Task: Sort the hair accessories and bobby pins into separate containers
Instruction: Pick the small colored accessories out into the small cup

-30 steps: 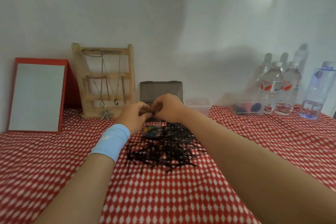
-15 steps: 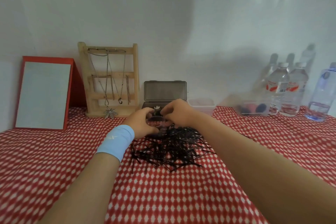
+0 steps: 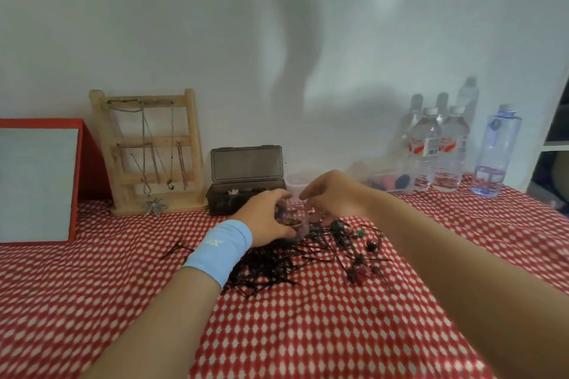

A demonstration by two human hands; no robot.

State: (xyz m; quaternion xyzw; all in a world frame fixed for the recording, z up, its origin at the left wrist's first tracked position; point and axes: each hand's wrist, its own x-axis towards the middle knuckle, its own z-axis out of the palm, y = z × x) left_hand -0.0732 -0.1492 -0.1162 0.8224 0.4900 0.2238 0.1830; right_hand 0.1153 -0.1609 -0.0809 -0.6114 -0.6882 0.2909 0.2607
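Looks early in the job. Lots left to sort: a big messy heap of black pins (image 3: 277,261) on the red and white dotted cloth (image 3: 308,332), with a few little clips (image 3: 358,271) mixed in on the right side. Only some bright bits inside the small clear cup (image 3: 295,223), at the far edge of the heap, between both hands.

Left hand (image 3: 264,215), with a soft blue wristband (image 3: 220,251), curled round the near side of that cup. Right hand (image 3: 335,197) bent over the far side, fingers down; hard to tell whether holding anything.

Behind, a dark plastic box (image 3: 246,194) with lid up, something small inside.

Pins thin, stiff and shiny, easy to tangle. Clips tiny and bumpy. Cup smooth, see-through, probably light and easy to tip.
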